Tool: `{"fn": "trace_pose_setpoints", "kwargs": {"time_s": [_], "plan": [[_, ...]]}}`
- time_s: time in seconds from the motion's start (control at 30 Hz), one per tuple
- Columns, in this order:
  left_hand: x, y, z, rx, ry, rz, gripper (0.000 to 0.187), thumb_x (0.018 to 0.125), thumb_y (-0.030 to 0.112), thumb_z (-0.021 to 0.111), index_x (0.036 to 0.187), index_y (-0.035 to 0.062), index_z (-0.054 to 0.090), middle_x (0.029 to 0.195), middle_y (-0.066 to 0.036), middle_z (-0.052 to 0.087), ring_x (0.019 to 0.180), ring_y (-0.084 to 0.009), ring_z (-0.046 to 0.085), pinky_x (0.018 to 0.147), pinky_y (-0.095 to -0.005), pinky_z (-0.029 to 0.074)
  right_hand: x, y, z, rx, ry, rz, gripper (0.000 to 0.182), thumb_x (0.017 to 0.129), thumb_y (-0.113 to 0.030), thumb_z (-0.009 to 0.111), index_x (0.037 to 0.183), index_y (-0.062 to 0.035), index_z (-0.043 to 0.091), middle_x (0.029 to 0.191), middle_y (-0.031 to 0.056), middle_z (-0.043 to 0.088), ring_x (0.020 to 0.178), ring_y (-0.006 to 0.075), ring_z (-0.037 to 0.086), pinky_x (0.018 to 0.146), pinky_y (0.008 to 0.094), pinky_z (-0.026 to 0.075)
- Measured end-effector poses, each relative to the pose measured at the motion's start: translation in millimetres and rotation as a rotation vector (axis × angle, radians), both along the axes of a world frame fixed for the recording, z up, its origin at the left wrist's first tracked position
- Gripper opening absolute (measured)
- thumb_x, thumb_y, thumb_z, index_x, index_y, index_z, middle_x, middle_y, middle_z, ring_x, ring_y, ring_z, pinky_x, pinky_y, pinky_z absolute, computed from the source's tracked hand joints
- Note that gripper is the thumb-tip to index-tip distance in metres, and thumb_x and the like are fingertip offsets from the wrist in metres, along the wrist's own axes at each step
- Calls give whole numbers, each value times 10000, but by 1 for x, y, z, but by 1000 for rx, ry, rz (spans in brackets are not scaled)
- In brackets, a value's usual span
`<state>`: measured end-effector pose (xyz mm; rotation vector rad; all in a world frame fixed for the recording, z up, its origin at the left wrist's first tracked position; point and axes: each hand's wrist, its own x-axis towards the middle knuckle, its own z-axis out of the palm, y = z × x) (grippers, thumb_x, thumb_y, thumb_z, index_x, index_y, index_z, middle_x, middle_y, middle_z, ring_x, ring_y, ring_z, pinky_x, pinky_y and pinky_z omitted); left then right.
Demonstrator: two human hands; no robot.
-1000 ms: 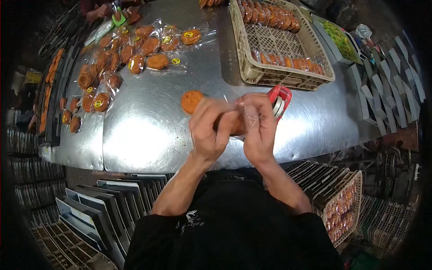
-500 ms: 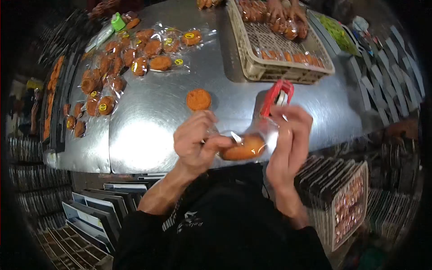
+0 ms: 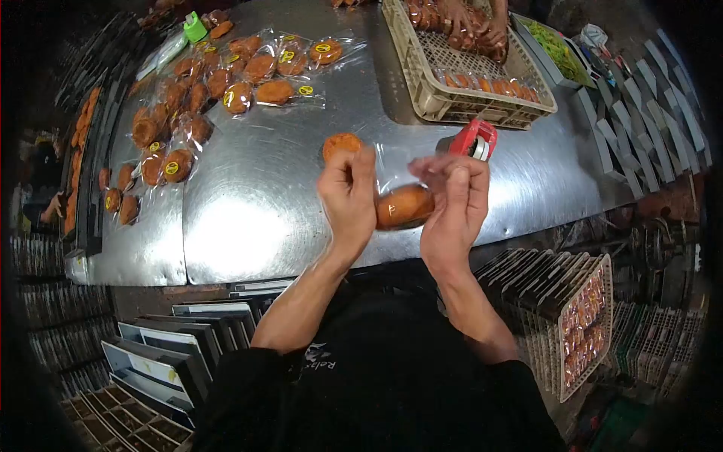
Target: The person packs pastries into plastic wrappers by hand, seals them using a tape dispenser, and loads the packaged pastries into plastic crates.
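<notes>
A round golden-brown bun in a clear plastic bag (image 3: pixel 405 207) is between my hands, just above the metal table's near edge. My left hand (image 3: pixel 349 196) is closed on the bag's left side, thumb up. Fingers bent, my right hand (image 3: pixel 452 215) grips the bag's right side; its fingertips are slightly blurred. Behind my left hand an unwrapped bun (image 3: pixel 342 142) lies on the table, partly covered by that hand. A red tape dispenser (image 3: pixel 477 138) stands just beyond my right fingers.
Bagged buns with yellow labels (image 3: pixel 260 69) spread over the table's left side. A beige plastic crate (image 3: pixel 482 113) at the back holds bagged buns, with another person's hands (image 3: pixel 474 26) in it. Stacked crates (image 3: pixel 561 331) stand below right, trays (image 3: pixel 151 361) below left.
Both my hands have moved up and farther over the table with the bagged bun. My left hand now partly covers the loose bun. The other person's hands shifted slightly in the crate.
</notes>
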<state>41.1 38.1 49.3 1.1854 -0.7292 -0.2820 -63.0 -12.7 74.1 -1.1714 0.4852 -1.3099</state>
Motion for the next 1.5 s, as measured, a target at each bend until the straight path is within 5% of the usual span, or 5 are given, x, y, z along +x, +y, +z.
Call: {"fn": "trace_pose_setpoints", "kwargs": {"time_s": [0.6,0.7,0.97,1.33,1.5], "plan": [[-10,-2,21,-233,-730,239,215,951,150,589,838,-31,556,677,-57,554,570,-99,479,539,-245,406,-7,-39,27,213,-151,191,247,1039,-282,417,939,-56,414,800,62,510,713,179,587,680,363,555],[-23,-10,30,19,164,72,193,895,63,652,712,38,596,659,-45,607,575,-96,529,524,-242,403,-11,-50,15,166,-90,213,284,1040,-325,405,924,-71,459,831,61,537,730,188,580,718,356,527],[-23,-33,31,-240,523,64,108,1000,142,509,996,34,512,807,-70,607,689,-109,557,611,-254,490,-17,-44,0,-179,104,221,348,953,-271,609,1116,-33,413,958,121,600,868,195,620,779,340,523],[-34,-25,-10,-165,-360,74,239,989,220,553,935,-11,578,820,-64,622,704,-77,562,618,-223,443,-58,-31,-13,-397,301,-91,152,971,-135,550,1006,9,518,945,138,625,855,185,625,745,288,508],[-29,-5,11,108,43,-82,310,991,226,550,804,-19,581,649,-29,578,555,-82,492,526,-245,411,-58,-13,1,-144,65,110,193,1019,-214,459,1019,-23,436,943,158,623,879,189,632,793,313,527]]}}
